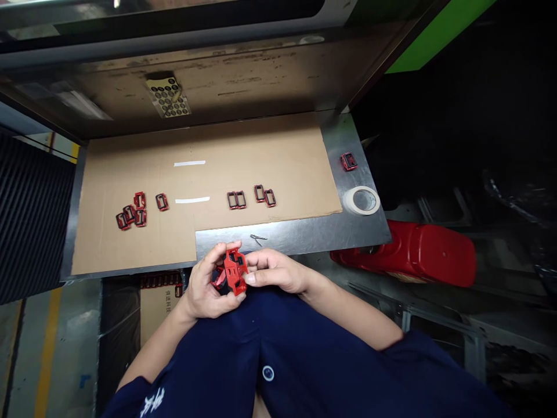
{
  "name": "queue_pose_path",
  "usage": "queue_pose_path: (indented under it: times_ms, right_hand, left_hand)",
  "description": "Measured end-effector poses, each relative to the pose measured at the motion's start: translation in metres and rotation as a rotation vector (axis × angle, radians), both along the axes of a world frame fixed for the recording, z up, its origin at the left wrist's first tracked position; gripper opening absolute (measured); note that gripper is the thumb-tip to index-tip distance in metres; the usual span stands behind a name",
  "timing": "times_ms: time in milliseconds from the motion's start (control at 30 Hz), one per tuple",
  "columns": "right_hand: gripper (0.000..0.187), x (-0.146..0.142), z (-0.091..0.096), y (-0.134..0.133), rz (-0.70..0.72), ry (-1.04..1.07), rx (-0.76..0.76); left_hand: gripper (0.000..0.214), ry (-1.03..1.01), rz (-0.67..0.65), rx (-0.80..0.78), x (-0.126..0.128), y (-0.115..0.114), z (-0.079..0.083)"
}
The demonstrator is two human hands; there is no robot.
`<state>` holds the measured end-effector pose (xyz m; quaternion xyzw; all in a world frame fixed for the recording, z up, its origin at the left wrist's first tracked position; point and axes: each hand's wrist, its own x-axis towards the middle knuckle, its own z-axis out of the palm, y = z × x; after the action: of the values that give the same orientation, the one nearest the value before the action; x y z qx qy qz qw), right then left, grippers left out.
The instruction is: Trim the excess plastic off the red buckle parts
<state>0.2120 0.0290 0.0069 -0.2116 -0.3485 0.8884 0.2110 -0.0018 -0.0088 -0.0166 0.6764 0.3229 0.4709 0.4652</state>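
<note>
Hey all, my left hand [204, 284] and right hand [274, 270] pinch a red part [234, 271] between fingers and thumbs, just off the cardboard's [261, 152] near edge, probably for a firm grip. Red frames [139, 209] sit spaced out on the cardboard, likely to stay separate.

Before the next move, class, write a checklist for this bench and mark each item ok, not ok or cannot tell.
1. Left hand and right hand both on the red plastic part: ok.
2. How that part's pieces fit together: cannot tell, the hands cover them.
3. Red-and-black frames lying flat on the cardboard sheet, away from the hands: ok.
4. Stray frame on the bare metal sheet, off the cardboard: not ok.
5. Thin metal piece just beyond the hands, possibly easy to knock: not ok.
6. Tape roll lying flat on the metal, inside its edge: ok.
</note>
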Motion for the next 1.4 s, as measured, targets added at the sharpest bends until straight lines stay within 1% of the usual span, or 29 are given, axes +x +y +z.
queue_pose_path:
  times_ms: [100,267,467,633,733,833,1067,1233,1400]
  right_hand:
    - [0.040,0.000,0.000,0.000,0.003,-0.051,0.017]
    - [0.045,0.001,0.003,-0.001,-0.043,-0.160,0.059]
    - [0.043,-0.001,0.011,-0.002,-0.089,-0.218,0.086]
    - [0.038,-0.001,0.011,-0.003,-0.127,-0.227,0.102]
    - [0.035,-0.002,0.010,-0.004,-0.131,-0.183,0.067]
    - [0.038,-0.002,0.008,-0.005,-0.127,-0.134,0.009]
    - [0.043,0.004,0.002,-0.004,-0.085,-0.141,-0.091]
    - [0.042,0.010,-0.005,0.000,-0.060,-0.068,-0.164]
    - [0.040,0.009,-0.012,0.007,-0.002,0.012,-0.192]
  left_hand:
    - [0.094,-0.010,-0.008,-0.005,0.002,0.002,0.004]
    - [0.086,-0.060,-0.028,-0.059,0.005,0.004,0.010]
    - [0.088,0.005,0.005,-0.058,0.001,0.003,0.005]
    - [0.087,0.012,0.018,-0.041,0.001,0.002,0.005]
    - [0.086,-0.010,0.048,-0.032,0.004,0.002,0.006]
    - [0.086,-0.025,0.087,-0.023,0.007,0.001,0.006]
    - [0.085,-0.008,0.174,0.018,0.018,-0.004,0.008]
    - [0.084,-0.010,0.222,-0.052,0.025,-0.013,0.007]
    - [0.081,-0.027,0.278,-0.103,0.026,-0.025,0.007]
